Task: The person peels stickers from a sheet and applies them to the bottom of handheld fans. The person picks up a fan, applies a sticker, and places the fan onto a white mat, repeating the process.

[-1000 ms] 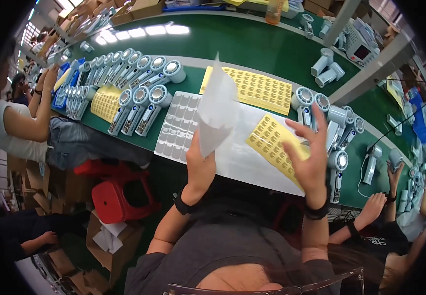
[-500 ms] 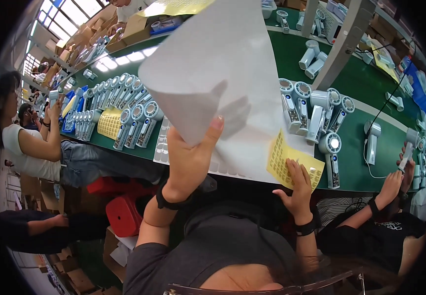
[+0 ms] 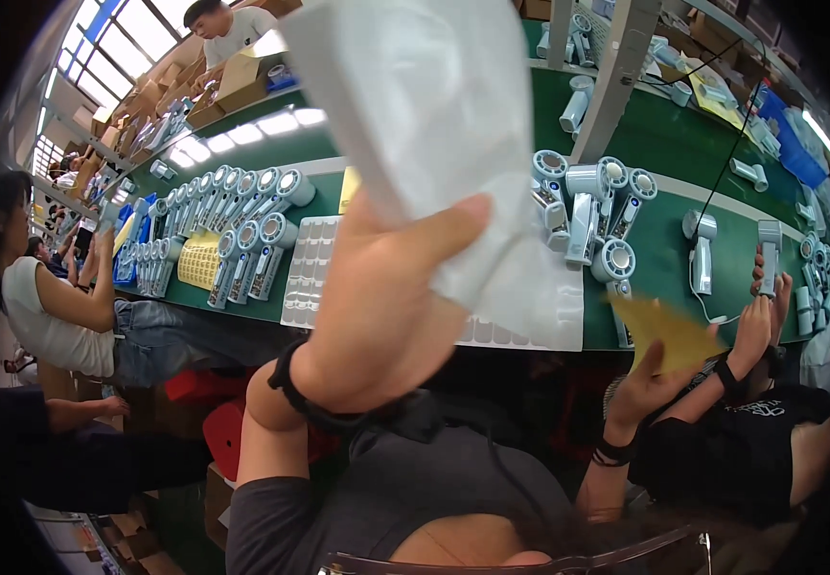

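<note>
My left hand point(image 3: 386, 297) is raised close to the camera, closed with the thumb across a large white sheet point(image 3: 444, 105) that hangs curled above the table and is blurred. Under it lies a white sheet of grey rounded stickers point(image 3: 310, 273), partly hidden. My right hand point(image 3: 640, 391) pinches a yellow sticker sheet point(image 3: 669, 331), folded up and smeared by motion, just off the table's front edge. Several pale blue handheld fans point(image 3: 583, 216) stand beyond it, one fan point(image 3: 617, 261) nearest that sheet.
More handheld fans point(image 3: 233, 192) stand in rows at the left, around another yellow sticker sheet point(image 3: 198, 259). A grey post point(image 3: 614, 96) rises from the green table point(image 3: 664, 251). At the right a co-worker's hands point(image 3: 758, 321) hold a fan; another person point(image 3: 60, 307) sits at the left.
My left hand has come up nearer the camera with the white sheet, uncovering more of the grey stickers. My right hand has lifted the yellow sheet off the table and moved it right.
</note>
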Action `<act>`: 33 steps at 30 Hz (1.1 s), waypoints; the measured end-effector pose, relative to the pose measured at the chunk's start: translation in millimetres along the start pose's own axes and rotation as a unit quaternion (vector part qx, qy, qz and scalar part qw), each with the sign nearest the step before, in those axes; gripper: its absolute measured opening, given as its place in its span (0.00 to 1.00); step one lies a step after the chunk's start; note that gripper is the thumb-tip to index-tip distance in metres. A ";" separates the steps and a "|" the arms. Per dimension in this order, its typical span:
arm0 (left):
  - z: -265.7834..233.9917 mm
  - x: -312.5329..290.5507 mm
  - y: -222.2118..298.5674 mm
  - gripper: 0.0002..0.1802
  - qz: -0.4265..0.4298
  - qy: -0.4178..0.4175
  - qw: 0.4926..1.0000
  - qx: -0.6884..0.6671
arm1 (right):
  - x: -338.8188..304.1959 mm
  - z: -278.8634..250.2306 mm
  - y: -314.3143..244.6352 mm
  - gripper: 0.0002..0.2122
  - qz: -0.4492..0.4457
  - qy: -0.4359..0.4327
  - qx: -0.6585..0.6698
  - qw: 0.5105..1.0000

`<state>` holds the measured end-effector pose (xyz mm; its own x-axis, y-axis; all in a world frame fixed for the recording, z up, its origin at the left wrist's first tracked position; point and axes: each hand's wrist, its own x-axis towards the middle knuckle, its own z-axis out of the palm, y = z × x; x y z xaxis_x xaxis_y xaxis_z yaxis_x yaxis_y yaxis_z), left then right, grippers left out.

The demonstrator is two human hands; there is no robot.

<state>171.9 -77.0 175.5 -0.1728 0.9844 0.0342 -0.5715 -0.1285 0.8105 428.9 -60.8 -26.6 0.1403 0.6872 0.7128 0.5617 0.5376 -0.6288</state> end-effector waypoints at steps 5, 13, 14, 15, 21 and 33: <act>51.5 9.6 -6.0 0.20 -0.006 -0.030 0.999 0.042 | 32.2 3.5 -18.7 0.22 0.110 0.183 0.072 0.974; 45.2 34.9 -5.3 0.19 0.175 -0.039 0.941 0.287 | 54.4 7.5 -29.5 0.26 0.109 0.155 0.082 0.978; 47.4 42.2 -1.7 0.19 0.200 -0.050 0.925 0.319 | 55.7 1.5 -30.9 0.26 0.145 0.154 0.100 0.972; 36.6 52.9 17.2 0.19 0.226 -0.060 0.907 0.350 | 51.1 -9.0 -32.4 0.26 0.142 0.163 0.096 0.972; -62.9 26.1 134.7 0.19 0.412 -0.021 0.731 0.545 | 54.5 12.1 -27.2 0.27 0.104 0.142 0.093 0.980; -275.8 -237.9 163.4 0.29 0.323 0.374 0.838 0.231 | 70.1 285.2 -55.7 0.34 -0.137 -0.501 -0.057 0.853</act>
<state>-101.7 -365.5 138.5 -0.8798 0.3548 0.3164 0.1761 -0.3749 0.9102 175.0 96.8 -30.2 -0.7435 0.6469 0.1696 0.5451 0.7331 -0.4069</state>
